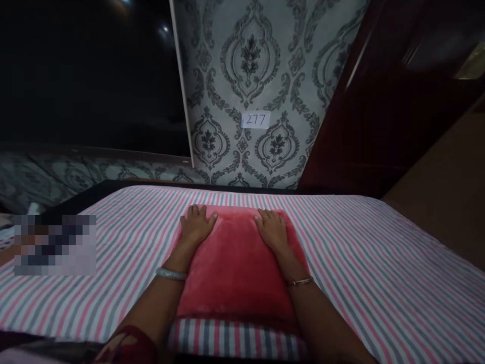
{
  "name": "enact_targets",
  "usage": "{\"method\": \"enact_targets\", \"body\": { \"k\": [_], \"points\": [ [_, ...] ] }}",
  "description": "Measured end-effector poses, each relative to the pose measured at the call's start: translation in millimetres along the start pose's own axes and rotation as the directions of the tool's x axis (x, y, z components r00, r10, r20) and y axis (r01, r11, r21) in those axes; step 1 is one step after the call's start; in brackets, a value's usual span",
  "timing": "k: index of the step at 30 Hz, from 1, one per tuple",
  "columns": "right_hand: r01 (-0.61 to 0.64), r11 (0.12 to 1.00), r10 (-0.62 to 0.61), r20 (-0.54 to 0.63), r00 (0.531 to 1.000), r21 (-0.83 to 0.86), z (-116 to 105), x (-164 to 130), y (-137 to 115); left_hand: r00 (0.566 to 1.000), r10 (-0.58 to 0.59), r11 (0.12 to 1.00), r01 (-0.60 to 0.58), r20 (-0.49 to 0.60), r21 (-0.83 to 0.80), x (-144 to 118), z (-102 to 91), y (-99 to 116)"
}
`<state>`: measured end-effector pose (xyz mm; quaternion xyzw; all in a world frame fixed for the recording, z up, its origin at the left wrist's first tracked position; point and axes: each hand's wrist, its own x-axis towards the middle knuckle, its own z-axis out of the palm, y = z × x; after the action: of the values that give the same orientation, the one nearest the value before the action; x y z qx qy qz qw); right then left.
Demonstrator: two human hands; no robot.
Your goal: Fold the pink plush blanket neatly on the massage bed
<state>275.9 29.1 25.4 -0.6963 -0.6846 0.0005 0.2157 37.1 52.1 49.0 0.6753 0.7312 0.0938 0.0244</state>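
A red, plush folded cloth (238, 263), which looks like a blanket or towel, lies flat on the striped cover in front of me. On its far left corner rests my left hand (197, 225), palm down with the fingers spread. My right hand (272, 227) lies the same way on the far right part, its fingers stretched out over the plush. Both hands touch the cloth from above without gripping it. The near edge of the cloth lies close to the front edge of the striped cover. Its underside is hidden.
A pink, grey and white striped cover (359, 253) spreads over the table. Behind it stands a patterned wall with a paper label (256, 120) reading 277. A dark television screen (87, 76) is at left, a dark red panel (364, 111) at right. A pixelated patch covers something at far left.
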Motion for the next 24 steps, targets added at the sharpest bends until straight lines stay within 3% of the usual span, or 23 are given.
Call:
{"method": "enact_targets", "body": {
  "k": [3,10,15,20,22,24],
  "points": [
    [0.017,1.000,-0.017,-0.016,1.000,0.000,3.0,1.0,4.6,1.000,0.000,1.000,0.000,-0.029,-0.019,0.8,1.7,-4.1],
    [0.001,1.000,-0.002,-0.017,1.000,-0.023,-1.2,0.3,0.8,0.998,-0.011,0.978,0.025,0.069,-0.209,15.1,-0.9,-29.6],
    [0.010,0.997,-0.003,0.099,0.995,-0.070,-19.5,-1.1,-3.1,0.999,0.008,0.977,0.002,0.042,-0.214,11.2,-9.4,-30.2],
    [-0.024,0.995,0.040,0.174,0.984,-0.095,-43.5,-22.3,20.1,0.996,0.063,0.975,-0.049,0.059,-0.215,3.4,-32.6,-40.2],
    [-0.064,0.992,0.086,0.204,0.975,-0.112,-53.2,-37.0,28.7,0.998,0.041,0.982,-0.031,0.049,-0.189,-7.7,-41.8,-40.2],
    [-0.067,0.991,0.090,0.193,0.977,-0.119,-60.7,-52.7,31.1,0.996,0.085,0.987,-0.085,-0.006,-0.136,-26.8,-46.4,-35.9]
  ]
}}
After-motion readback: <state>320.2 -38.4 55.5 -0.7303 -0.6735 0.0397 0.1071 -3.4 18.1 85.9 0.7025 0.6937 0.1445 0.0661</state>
